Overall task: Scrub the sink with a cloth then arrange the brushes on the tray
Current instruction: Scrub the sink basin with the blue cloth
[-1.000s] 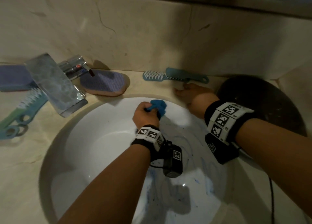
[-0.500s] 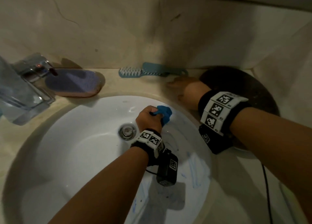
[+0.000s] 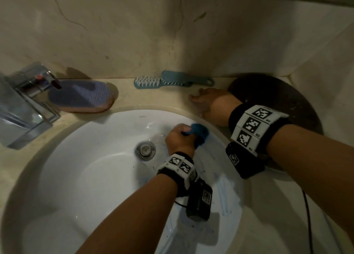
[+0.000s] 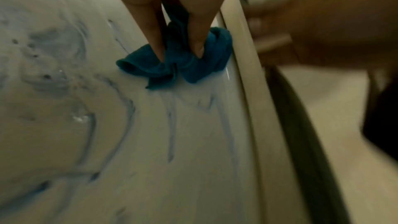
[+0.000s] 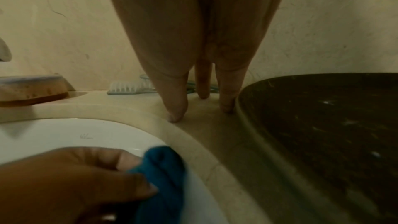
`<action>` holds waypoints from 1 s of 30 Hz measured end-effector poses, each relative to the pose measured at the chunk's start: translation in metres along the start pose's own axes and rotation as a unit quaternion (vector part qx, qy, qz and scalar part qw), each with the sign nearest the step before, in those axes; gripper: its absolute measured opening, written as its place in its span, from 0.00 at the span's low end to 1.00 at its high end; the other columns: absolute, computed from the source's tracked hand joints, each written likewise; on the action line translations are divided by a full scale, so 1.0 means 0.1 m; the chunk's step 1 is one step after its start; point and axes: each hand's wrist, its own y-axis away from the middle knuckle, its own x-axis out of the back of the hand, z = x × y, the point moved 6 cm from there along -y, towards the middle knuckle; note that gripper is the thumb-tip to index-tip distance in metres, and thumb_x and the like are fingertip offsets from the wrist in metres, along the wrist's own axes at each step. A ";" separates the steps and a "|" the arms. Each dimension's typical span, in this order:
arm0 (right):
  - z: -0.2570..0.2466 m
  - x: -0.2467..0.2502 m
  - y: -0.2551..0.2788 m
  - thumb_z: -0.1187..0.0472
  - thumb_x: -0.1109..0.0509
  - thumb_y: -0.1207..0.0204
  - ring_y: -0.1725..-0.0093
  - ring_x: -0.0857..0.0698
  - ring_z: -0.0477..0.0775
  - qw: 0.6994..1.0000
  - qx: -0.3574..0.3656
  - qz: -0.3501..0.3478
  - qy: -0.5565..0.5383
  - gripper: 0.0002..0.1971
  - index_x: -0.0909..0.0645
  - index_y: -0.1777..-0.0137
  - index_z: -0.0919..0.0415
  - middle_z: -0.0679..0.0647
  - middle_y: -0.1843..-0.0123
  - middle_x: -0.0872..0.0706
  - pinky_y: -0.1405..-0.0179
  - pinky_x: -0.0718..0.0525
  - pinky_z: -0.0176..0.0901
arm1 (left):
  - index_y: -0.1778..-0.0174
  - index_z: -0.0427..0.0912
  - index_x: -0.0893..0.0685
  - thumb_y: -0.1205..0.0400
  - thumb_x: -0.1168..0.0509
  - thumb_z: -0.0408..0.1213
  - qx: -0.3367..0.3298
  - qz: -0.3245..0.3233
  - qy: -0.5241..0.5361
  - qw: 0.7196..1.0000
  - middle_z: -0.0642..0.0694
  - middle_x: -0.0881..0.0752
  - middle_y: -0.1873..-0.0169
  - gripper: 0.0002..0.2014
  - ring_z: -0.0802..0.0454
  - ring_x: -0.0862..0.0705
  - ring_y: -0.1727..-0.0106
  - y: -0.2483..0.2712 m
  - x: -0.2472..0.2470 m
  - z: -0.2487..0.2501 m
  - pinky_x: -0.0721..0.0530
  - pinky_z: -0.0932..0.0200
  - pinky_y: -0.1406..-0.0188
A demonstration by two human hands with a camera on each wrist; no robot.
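Observation:
My left hand (image 3: 180, 137) grips a bunched blue cloth (image 3: 199, 133) (image 4: 178, 64) and presses it on the right inner wall of the white sink (image 3: 92, 177), close under the rim. Bluish streaks mark the basin (image 4: 172, 125) below the cloth. My right hand (image 3: 208, 104) rests on the beige counter beside the rim, fingers straight, tips (image 5: 176, 115) down on the stone, holding nothing. A teal brush with white bristles (image 3: 168, 82) (image 5: 129, 88) lies by the wall just beyond it. An oval purple-topped brush (image 3: 80, 95) lies at the back left. A dark round tray (image 3: 298, 104) (image 5: 323, 134) sits right of my hand.
A chrome tap (image 3: 24, 102) juts over the sink's left side. The drain (image 3: 145, 150) sits mid-basin, left of my left hand. A cracked stone wall (image 3: 172, 33) closes the back of the counter. A black cable (image 3: 308, 215) hangs along the right.
The view has swung right, so the tap and left counter items slid out of frame. My left hand has rubbed the cloth a little down the right wall. My right hand stays on the counter.

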 end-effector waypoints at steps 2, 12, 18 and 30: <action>-0.01 0.01 0.01 0.55 0.37 0.19 0.17 0.44 0.57 1.000 -0.003 -0.017 -0.010 0.33 0.47 0.17 0.53 0.57 0.15 0.47 0.23 0.45 0.39 | 0.58 0.41 0.13 0.28 0.28 0.28 -0.008 0.067 -0.015 0.998 0.46 0.13 0.59 0.05 0.52 0.18 0.58 -0.09 0.23 0.06 0.20 0.64 0.55; -0.05 0.03 0.03 0.56 0.37 0.19 0.17 0.45 0.59 0.999 -0.002 -0.024 0.026 0.33 0.47 0.17 0.51 0.57 0.15 0.48 0.21 0.45 0.43 | 0.70 0.49 0.20 0.31 0.31 0.24 -0.015 -0.089 -0.011 0.996 0.40 0.16 0.62 0.13 0.42 0.15 0.58 0.17 -0.26 -0.05 0.17 0.52 0.52; -0.02 0.00 0.03 0.57 0.35 0.19 0.17 0.46 0.57 1.000 0.010 -0.024 0.016 0.33 0.46 0.18 0.49 0.56 0.15 0.49 0.22 0.48 0.39 | 0.58 0.46 0.18 0.25 0.32 0.25 -0.045 0.020 -0.024 0.999 0.50 0.18 0.59 0.10 0.54 0.21 0.56 0.06 0.07 0.09 0.26 0.72 0.56; -0.04 0.04 0.04 0.55 0.37 0.19 0.17 0.45 0.57 1.000 0.011 -0.017 0.021 0.32 0.46 0.17 0.50 0.57 0.15 0.47 0.21 0.46 0.40 | 0.44 0.45 0.19 0.29 0.28 0.29 -0.169 -0.059 -0.075 0.981 0.46 0.16 0.50 0.18 0.46 0.17 0.46 0.17 -0.06 0.03 0.18 0.54 0.43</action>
